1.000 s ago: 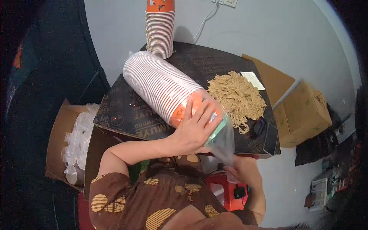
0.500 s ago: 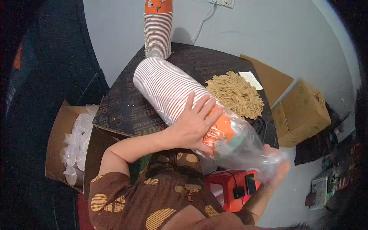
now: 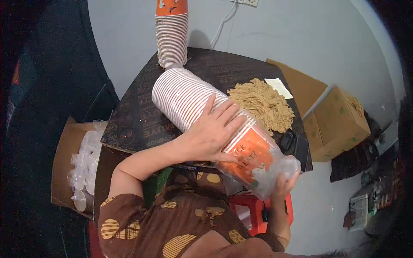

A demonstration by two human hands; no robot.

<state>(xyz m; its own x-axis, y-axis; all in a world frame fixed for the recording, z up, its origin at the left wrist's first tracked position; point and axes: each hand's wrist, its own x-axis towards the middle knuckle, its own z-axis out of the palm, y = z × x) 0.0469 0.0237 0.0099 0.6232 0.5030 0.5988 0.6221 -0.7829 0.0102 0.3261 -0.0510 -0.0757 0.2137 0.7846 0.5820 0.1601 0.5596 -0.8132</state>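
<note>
The left arm reaches in from the near left, its left hand (image 3: 215, 136) spread over a stack of paper cups (image 3: 183, 96), fingers and thumb curved around it in a grasp. Lower, at the near right, the right hand (image 3: 284, 182) clenches the gathered end of the clear plastic bag (image 3: 266, 188) around the cups. White rims fill most of the stack; the near cup is orange. The stack slants from the table's far left toward its near right, overhanging the near edge.

A second stack (image 3: 173, 41) stands upright at the far side. An open carton (image 3: 61, 165) at left contains clear plastic-wrapped items, perhaps more cups; the view is poor.

On the dark table (image 3: 131, 114) lie a heap of tan cord (image 3: 262, 105) and white paper (image 3: 279, 87). Behind is a pale wall (image 3: 297, 38).
</note>
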